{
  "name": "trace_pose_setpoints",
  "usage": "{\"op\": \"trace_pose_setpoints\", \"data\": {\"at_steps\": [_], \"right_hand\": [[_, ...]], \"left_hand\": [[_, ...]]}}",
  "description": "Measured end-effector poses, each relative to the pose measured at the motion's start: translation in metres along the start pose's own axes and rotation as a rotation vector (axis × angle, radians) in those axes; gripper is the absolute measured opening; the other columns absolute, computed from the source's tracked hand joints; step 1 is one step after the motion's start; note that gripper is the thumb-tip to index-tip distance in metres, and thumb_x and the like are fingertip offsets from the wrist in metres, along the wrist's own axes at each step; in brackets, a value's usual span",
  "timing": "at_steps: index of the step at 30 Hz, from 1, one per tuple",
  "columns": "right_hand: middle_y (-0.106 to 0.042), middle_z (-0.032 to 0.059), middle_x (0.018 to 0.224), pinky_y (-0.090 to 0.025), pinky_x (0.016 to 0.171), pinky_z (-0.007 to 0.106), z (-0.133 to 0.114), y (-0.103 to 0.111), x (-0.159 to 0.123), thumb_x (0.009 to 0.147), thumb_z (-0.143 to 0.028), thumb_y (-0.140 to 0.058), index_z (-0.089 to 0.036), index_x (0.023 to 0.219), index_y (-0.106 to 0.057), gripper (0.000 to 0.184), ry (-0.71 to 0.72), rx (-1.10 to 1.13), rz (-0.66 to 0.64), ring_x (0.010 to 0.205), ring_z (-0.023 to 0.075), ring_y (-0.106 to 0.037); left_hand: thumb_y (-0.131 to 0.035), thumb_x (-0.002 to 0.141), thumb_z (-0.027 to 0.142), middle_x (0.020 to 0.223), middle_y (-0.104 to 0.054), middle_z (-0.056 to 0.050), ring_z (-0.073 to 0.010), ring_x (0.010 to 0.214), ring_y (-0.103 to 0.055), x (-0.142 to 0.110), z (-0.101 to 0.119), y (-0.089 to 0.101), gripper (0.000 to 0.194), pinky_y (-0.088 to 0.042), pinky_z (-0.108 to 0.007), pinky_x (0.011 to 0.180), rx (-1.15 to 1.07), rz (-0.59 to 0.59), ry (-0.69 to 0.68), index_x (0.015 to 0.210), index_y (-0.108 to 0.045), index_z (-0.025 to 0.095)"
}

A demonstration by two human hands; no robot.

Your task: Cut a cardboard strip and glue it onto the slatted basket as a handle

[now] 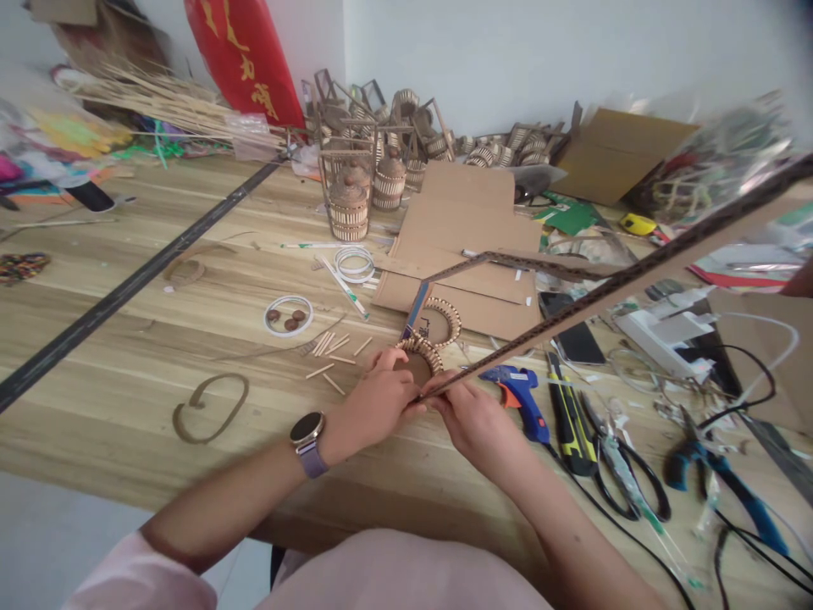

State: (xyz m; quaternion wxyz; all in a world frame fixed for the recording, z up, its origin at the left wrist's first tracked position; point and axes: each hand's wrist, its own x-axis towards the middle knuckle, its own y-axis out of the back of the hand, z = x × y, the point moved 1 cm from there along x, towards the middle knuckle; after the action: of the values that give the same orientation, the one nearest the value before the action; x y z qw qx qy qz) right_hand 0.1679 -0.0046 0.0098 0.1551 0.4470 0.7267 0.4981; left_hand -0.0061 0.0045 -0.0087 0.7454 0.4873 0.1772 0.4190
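Note:
Low over the front of the table, my left hand is wrapped around a small round cardboard basket edged with short wooden sticks. The fingers of my right hand are closed on the end of a long brown cardboard strip, right beside the basket wall. This strip slants up to the right and bends back to the left. Just behind the basket lies a ring of the same sticks. Loose short wooden sticks are scattered left of my left hand.
A blue glue gun, a yellow-black utility knife, scissors and pliers lie at right. Cardboard sheets and finished small baskets stand behind. A white ring with brown knobs, a curled strip and a phone also lie about.

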Motion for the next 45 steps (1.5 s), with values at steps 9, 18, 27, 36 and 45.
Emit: {"op": "trace_pose_setpoints", "data": {"at_steps": [9,18,27,36,45], "right_hand": [[-0.067,0.0082,0.089,-0.054,0.069,0.031,-0.001,0.0,0.002,0.093,-0.01,-0.04,-0.019,0.094,-0.055,0.018,0.024,0.0,0.009,0.081,0.0211,-0.067],[-0.066,0.0064,0.087,-0.053,0.064,0.03,0.001,0.002,-0.002,0.095,-0.012,-0.045,-0.02,0.092,-0.056,0.014,0.021,0.042,0.046,0.076,0.0203,-0.066],[-0.066,0.0078,0.087,-0.054,0.065,0.031,0.003,-0.005,-0.004,0.094,-0.009,-0.039,-0.02,0.09,-0.056,0.021,0.03,0.019,0.045,0.077,0.0208,-0.065],[-0.064,0.0075,0.084,-0.052,0.063,0.031,0.005,-0.01,-0.005,0.092,-0.008,-0.037,-0.02,0.086,-0.056,0.023,0.026,0.024,0.039,0.074,0.021,-0.063],[-0.066,0.0068,0.085,-0.057,0.07,0.032,0.003,0.015,-0.015,0.094,-0.013,-0.041,-0.022,0.088,-0.057,0.019,0.001,0.146,0.01,0.079,0.0205,-0.067]], "left_hand": [[-0.062,0.091,0.031,0.077,-0.068,-0.003,-0.032,0.118,-0.044,0.0,-0.004,-0.006,0.016,-0.029,-0.051,0.101,-0.057,0.042,-0.001,0.083,-0.071,0.021],[-0.06,0.092,0.033,0.082,-0.067,-0.004,-0.0289,0.116,-0.044,-0.003,-0.004,-0.003,0.019,-0.034,-0.047,0.1,-0.014,0.039,-0.025,0.083,-0.07,0.019],[-0.057,0.094,0.032,0.078,-0.067,-0.004,-0.0293,0.116,-0.046,-0.001,-0.001,-0.001,0.023,-0.032,-0.048,0.101,-0.045,0.032,-0.006,0.081,-0.073,0.021],[-0.06,0.093,0.027,0.082,-0.069,-0.003,-0.0274,0.113,-0.046,0.0,0.002,0.0,0.016,-0.033,-0.046,0.101,-0.071,0.031,-0.004,0.084,-0.072,0.02],[-0.05,0.098,0.031,0.092,-0.07,-0.007,-0.0292,0.111,-0.047,-0.005,0.037,-0.007,0.024,-0.034,-0.049,0.095,0.092,0.043,0.074,0.095,-0.069,0.016]]}}
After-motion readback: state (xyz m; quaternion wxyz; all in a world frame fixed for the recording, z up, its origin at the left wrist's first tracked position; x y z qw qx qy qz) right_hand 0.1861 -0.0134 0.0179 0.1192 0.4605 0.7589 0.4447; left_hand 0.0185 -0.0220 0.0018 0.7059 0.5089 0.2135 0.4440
